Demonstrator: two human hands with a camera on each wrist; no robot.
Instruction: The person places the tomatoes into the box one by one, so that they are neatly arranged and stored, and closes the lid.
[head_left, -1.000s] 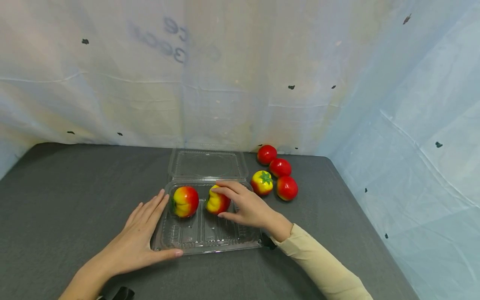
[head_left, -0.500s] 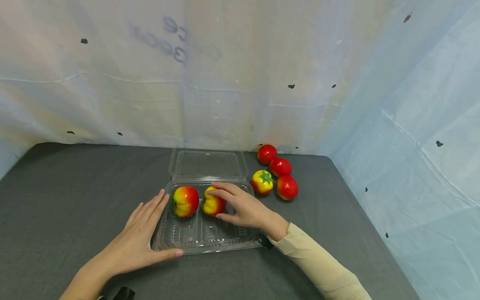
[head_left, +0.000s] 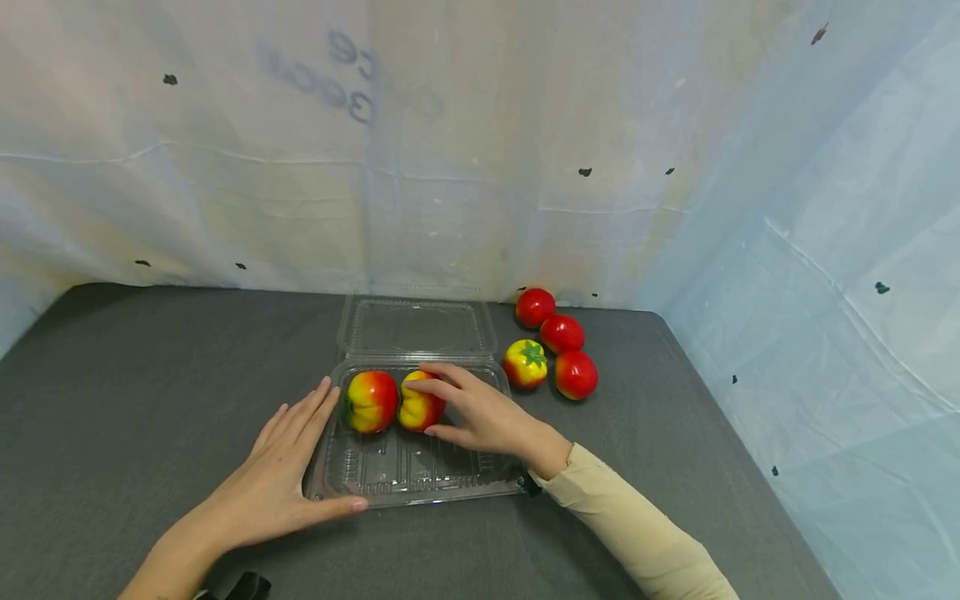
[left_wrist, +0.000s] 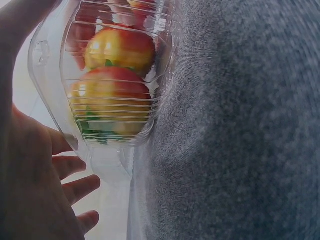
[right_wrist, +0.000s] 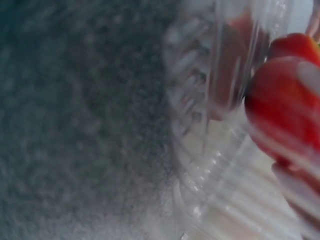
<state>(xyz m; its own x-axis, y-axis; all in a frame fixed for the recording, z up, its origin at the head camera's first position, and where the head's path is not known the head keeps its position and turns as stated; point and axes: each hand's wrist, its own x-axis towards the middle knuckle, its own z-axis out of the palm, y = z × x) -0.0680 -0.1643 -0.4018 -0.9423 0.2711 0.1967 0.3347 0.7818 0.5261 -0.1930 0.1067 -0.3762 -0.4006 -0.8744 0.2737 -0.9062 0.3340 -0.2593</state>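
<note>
A clear plastic clamshell box (head_left: 390,500) lies on the table with its lid (head_left: 416,327) folded back. Inside its tray, at the far left, sits a glossy red-and-yellow tomato (head_left: 372,402). Close beside it, my right hand (head_left: 480,417) grips a second tomato (head_left: 420,404) from the right, thumb at the near side and fingers over the far side. My left hand (head_left: 273,475) is spread along the box's left rim, its fingers straight and the thumb at the front edge. In the left wrist view, both tomatoes, the nearer tomato (left_wrist: 112,102) with green leaves, show through the ribbed wall.
Right of the box lie several more tomatoes: one yellow-topped tomato (head_left: 525,364) with a green calyx, and red ones, the nearest red tomato (head_left: 576,375) among them. A pale plastic sheet (head_left: 450,167) hangs behind the dark grey table (head_left: 187,375).
My right hand has slid the second tomato leftward in the tray, closing the gap to the first. The left hand has stayed at the box's rim.
</note>
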